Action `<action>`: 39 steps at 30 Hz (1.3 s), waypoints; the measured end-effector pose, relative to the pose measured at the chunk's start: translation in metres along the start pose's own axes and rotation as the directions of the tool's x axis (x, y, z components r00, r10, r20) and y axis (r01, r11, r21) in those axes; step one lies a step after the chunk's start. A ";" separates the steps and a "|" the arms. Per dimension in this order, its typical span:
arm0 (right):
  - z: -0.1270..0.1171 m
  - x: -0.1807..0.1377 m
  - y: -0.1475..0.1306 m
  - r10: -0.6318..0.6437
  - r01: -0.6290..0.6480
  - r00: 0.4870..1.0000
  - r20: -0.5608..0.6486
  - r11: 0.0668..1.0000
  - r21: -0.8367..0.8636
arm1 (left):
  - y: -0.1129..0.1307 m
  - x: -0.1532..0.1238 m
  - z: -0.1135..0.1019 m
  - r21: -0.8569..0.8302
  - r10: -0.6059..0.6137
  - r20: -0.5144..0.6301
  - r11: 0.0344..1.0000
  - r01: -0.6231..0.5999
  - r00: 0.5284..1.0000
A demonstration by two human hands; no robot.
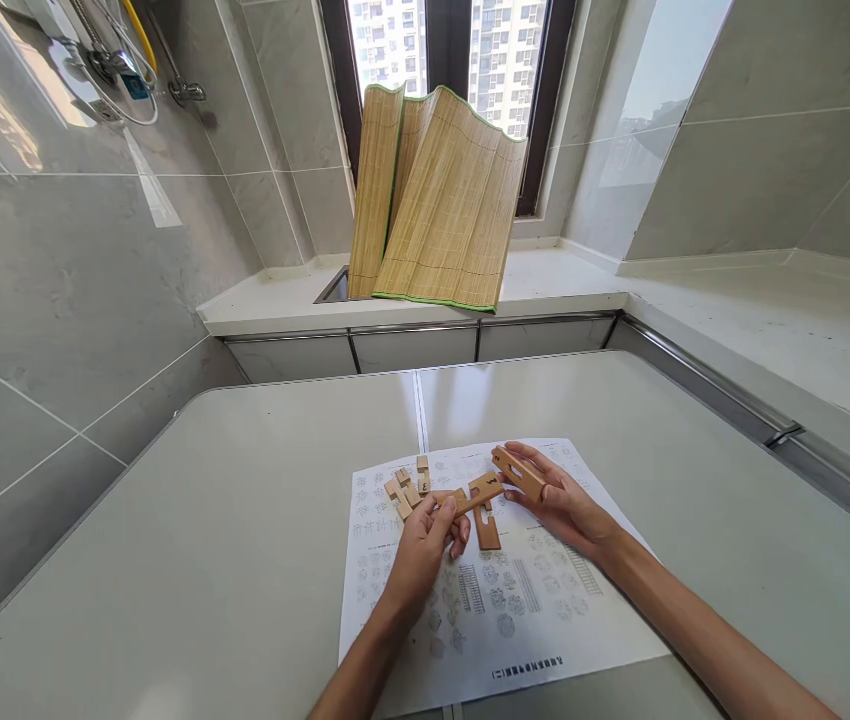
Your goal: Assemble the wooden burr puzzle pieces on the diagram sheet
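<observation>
- a slotted wooden piece (521, 477), brown and bar-shaped, is raised just above the paper in your right hand (564, 507), gripped between thumb and fingers at its near end.
- a flat wooden piece (483, 490) with a dark mark points rightward from your left hand (423, 540), pinched between thumb and fingers at its left end; its free end is near the slotted one.
- both look light, stiff and smooth, likely a little slick; the long flat sides would give you the surest hold, while the thinner wood around slots seems the weakest part.
- below and between your hands, a notched brown piece (489, 538) lies on the paper.
- beyond your left hand sits a cluster of pale wooden pieces (405, 490); how they join is too small to tell.
- under everything is a printed sheet (462, 685) with small diagrams, on a glossy pale table (245, 550).
- farther off, a folded bamboo mat (455, 210) leans by a window (387, 40).
</observation>
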State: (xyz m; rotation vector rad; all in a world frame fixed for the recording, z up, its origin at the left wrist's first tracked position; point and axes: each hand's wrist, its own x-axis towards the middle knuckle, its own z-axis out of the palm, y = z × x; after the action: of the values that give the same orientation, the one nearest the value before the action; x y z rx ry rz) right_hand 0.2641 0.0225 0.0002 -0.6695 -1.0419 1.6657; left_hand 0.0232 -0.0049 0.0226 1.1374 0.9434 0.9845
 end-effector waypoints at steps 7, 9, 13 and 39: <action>0.005 0.000 -0.001 -0.003 0.008 0.995 0.095 0.999 -0.047 | -0.005 -0.001 -0.001 -0.089 -0.074 0.055 0.993 0.078 0.996; 0.005 0.001 0.000 0.004 0.004 0.993 0.120 0.998 -0.065 | -0.006 0.000 -0.002 -0.101 -0.084 0.052 0.991 0.089 0.995; 0.007 0.001 0.000 0.000 0.013 0.990 0.139 0.996 -0.093 | -0.007 0.002 -0.002 -0.102 -0.099 0.036 0.990 0.102 0.994; 0.000 0.000 0.002 -0.049 0.150 0.979 0.199 0.835 -0.529 | 0.001 0.001 -0.004 0.080 -0.051 -0.013 0.995 0.052 0.999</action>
State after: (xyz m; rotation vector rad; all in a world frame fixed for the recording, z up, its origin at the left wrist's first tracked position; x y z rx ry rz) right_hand 0.2636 0.0219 -0.0012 -0.8189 -1.6846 1.3525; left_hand 0.0201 -0.0029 0.0226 1.1698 1.0238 0.9188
